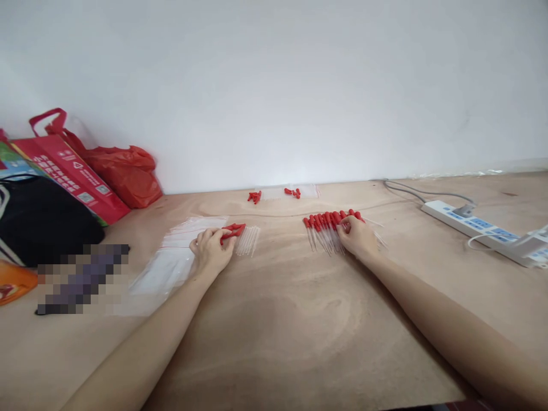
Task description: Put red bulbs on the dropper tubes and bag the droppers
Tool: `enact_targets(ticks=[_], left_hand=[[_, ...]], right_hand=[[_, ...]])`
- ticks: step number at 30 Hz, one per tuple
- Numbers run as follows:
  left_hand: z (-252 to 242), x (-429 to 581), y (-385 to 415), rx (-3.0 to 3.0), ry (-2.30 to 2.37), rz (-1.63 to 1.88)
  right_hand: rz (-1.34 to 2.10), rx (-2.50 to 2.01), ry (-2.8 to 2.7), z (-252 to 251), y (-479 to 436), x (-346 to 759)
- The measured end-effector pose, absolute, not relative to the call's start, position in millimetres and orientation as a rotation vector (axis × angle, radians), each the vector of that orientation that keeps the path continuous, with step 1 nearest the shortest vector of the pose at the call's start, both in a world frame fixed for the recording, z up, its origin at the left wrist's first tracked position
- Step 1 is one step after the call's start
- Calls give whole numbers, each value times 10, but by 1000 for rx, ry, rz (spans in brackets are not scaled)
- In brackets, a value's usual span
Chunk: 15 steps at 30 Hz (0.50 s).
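Note:
My left hand (pixel 213 250) is closed, its fingertips on the red rubber bulbs (pixel 234 228) left of centre. Right beside these bulbs lies a row of thin clear tubes (pixel 249 241). My right hand (pixel 358 235) curls thumb and forefinger together over a row of droppers (pixel 319 222), pinching one at its red bulb end. These droppers lie side by side, red bulbs toward the wall and clear stems toward me; the hand covers part of the row. Beneath and left of my left hand are clear zip bags (pixel 171 265).
Near the wall lie a bag of tubes (pixel 274 193) and loose red bulbs (pixel 254 197). A white power strip (pixel 479 228) with cables is at right. Red bags (pixel 124 171), a black bag (pixel 47 220) and a blurred-out dark object (pixel 85 279) occupy the left of the wooden table (pixel 274 331).

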State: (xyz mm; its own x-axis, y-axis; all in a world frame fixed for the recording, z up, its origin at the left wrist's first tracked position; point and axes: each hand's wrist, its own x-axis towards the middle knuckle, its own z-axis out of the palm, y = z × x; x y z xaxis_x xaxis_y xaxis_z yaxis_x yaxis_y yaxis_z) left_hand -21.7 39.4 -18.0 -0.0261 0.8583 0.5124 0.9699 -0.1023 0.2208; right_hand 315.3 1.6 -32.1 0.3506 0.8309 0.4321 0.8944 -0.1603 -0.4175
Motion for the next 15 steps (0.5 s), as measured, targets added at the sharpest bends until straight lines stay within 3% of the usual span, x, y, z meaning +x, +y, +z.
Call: enact_targets(ticks=[5, 15], left_hand=[[-164, -253, 436, -2027, -1981, -720], [-189, -307, 458, -2086, -2065, -710]], right_hand=[[-311, -1839, -1686, -198, -27, 2808], [227, -1817, -1953, -77, 121, 1524]])
